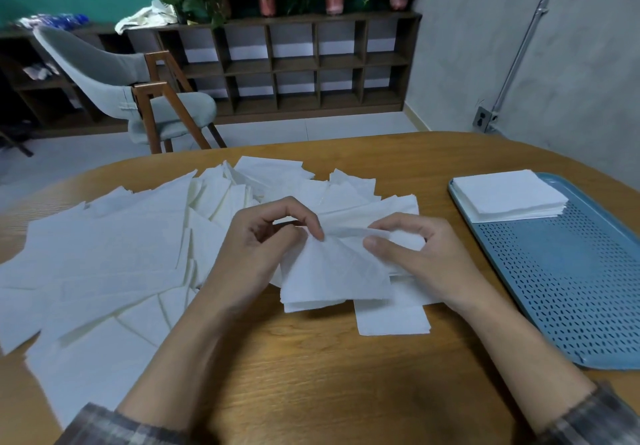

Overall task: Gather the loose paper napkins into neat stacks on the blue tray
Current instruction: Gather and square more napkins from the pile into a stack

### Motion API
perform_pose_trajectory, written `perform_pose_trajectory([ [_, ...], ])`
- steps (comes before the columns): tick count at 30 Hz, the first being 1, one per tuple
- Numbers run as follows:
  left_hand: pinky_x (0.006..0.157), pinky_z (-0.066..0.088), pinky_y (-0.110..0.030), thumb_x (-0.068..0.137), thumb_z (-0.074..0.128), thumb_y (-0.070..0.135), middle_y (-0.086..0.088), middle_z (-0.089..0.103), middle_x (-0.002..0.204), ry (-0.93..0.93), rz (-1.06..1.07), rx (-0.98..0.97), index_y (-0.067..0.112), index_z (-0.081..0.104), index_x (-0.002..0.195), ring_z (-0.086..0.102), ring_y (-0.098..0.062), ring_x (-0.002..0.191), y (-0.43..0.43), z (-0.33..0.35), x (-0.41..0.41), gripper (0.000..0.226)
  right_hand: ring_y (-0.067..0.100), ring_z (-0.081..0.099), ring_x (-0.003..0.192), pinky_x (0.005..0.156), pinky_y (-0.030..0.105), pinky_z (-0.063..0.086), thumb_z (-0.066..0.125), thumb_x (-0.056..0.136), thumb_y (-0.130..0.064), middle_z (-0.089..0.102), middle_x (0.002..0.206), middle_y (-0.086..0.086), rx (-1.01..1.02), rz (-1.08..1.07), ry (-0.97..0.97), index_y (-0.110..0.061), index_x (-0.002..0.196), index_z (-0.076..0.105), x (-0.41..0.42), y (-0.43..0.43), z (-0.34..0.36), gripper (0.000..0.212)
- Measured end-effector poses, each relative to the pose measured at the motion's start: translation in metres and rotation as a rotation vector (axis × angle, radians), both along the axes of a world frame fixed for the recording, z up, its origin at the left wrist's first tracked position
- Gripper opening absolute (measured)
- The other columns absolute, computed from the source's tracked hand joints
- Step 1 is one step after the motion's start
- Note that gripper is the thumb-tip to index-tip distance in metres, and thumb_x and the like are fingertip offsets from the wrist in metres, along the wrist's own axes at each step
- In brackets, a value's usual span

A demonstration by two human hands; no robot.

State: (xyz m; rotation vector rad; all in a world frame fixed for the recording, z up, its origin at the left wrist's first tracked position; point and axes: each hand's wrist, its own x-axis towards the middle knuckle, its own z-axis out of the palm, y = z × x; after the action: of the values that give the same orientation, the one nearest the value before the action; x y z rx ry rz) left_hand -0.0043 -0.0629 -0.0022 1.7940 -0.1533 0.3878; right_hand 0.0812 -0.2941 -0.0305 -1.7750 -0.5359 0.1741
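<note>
Several loose white paper napkins point(114, 257) lie scattered over the left and middle of the wooden table point(311, 368). My left hand point(256, 250) and my right hand point(419, 254) both pinch the top edge of a small bunch of napkins point(332, 271) held just above the table at its middle. A blue perforated tray point(568, 282) sits at the right. One neat stack of napkins point(509, 195) rests on the tray's far end.
A single napkin point(391, 320) lies flat under the held bunch. A grey chair with wooden legs point(138, 98) stands beyond the table's far left edge. A dark cubby shelf point(294, 63) with potted plants lines the back wall.
</note>
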Motion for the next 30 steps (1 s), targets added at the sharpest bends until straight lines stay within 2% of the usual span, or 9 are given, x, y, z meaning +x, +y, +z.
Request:
perform_pose_trajectory([
  [3,0.07,0.042,-0.018,0.087,0.047,0.008,0.007,0.072,0.092,0.026,0.019,0.097,0.019,0.075,0.08,0.061,-0.014,0.084,0.005,0.001,0.0,0.031,0.001,0.071,0.101,0.086,0.007,0.044,0.081,0.089,-0.022,0.079,0.099,-0.011,0.031,-0.014,0.008,-0.02,0.093,0.081,0.001,0.0,0.0,0.005],
  [5,0.063,0.04,-0.018,0.092,0.051,0.019,0.009,0.073,0.093,0.06,0.063,0.166,0.022,0.077,0.085,0.056,-0.019,0.073,0.008,0.0,0.0,0.027,0.001,0.071,0.097,0.084,0.008,0.046,0.08,0.091,-0.016,0.078,0.097,-0.008,0.06,-0.009,0.006,-0.016,0.092,0.08,-0.001,0.0,0.002,0.001],
  [8,0.059,0.037,-0.014,0.093,0.073,0.036,0.006,0.071,0.085,0.072,0.176,0.235,0.026,0.076,0.088,0.057,-0.01,0.07,0.008,-0.004,0.001,0.011,0.0,0.07,0.091,0.08,0.008,0.047,0.078,0.092,-0.012,0.077,0.092,-0.008,0.082,0.012,0.008,-0.009,0.092,0.077,0.0,-0.001,0.002,0.003],
  [12,0.07,0.046,-0.017,0.087,0.083,0.036,0.012,0.075,0.092,0.109,0.19,0.239,0.027,0.078,0.081,0.068,-0.009,0.093,0.004,-0.003,0.001,0.012,0.002,0.069,0.088,0.077,0.009,0.047,0.077,0.092,-0.012,0.074,0.089,-0.006,0.089,0.029,0.012,-0.009,0.09,0.075,0.0,-0.003,0.002,0.004],
  [17,0.078,0.059,-0.032,0.09,0.082,0.031,0.02,0.078,0.096,0.228,0.142,0.234,0.033,0.082,0.091,0.071,-0.011,0.09,0.01,-0.002,0.002,0.002,0.004,0.069,0.089,0.081,0.009,0.045,0.072,0.096,-0.015,0.075,0.088,-0.007,0.09,0.024,0.008,-0.014,0.084,0.076,-0.001,-0.001,0.005,0.012],
  [19,0.068,0.051,-0.018,0.092,0.081,0.028,0.022,0.077,0.091,0.217,0.147,0.206,0.033,0.082,0.091,0.068,-0.003,0.082,0.009,0.0,0.001,0.006,0.004,0.07,0.091,0.082,0.01,0.045,0.072,0.096,-0.018,0.076,0.09,-0.008,0.106,0.02,0.016,-0.016,0.085,0.077,-0.001,-0.001,0.007,0.012],
  [23,0.077,0.048,-0.006,0.093,0.079,0.021,0.021,0.079,0.098,0.183,0.101,0.153,0.027,0.084,0.096,0.069,0.008,0.097,0.001,0.002,0.0,0.008,0.001,0.068,0.106,0.086,0.008,0.045,0.072,0.093,-0.025,0.076,0.104,-0.013,0.077,0.048,0.011,-0.02,0.099,0.078,-0.005,0.001,0.009,0.009],
  [26,0.079,0.051,-0.011,0.093,0.078,0.021,0.019,0.079,0.097,0.179,0.15,0.029,0.025,0.084,0.095,0.069,0.007,0.098,-0.003,0.0,0.002,0.007,0.003,0.064,0.12,0.094,0.017,0.049,0.077,0.09,-0.031,0.07,0.122,-0.02,0.085,0.081,0.039,-0.032,0.119,0.074,-0.007,0.002,0.009,0.029],
  [30,0.078,0.05,-0.017,0.093,0.079,0.022,0.016,0.08,0.096,0.165,0.205,-0.071,0.024,0.084,0.096,0.071,0.004,0.095,-0.009,-0.004,0.005,0.006,0.01,0.066,0.121,0.092,0.025,0.055,0.077,0.088,-0.033,0.067,0.131,-0.014,0.125,0.147,0.067,-0.045,0.139,0.058,-0.009,0.004,0.008,0.055],
])
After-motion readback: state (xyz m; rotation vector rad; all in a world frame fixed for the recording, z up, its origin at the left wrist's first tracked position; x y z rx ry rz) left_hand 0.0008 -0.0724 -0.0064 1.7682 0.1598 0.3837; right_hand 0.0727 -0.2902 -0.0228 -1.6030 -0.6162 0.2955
